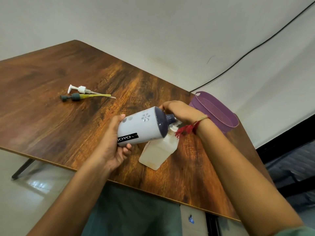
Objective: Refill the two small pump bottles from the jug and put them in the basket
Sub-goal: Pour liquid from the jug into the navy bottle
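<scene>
A pale lavender jug with a dark purple top and a "JOYO" label lies tilted on its side above the table, spout to the right. My left hand grips its base end. My right hand holds the jug's purple top near the spout. Right under the spout stands a small clear square bottle without its pump. Two pump heads lie at the far left: a white pump and a dark grey pump with a yellow tube. A purple basket stands at the right edge. A second small bottle is not visible.
The wooden table slopes through the frame, its near edge running from lower left to lower right. A black cable runs along the wall behind the basket. A red thread band hangs from my right wrist over the bottle's neck.
</scene>
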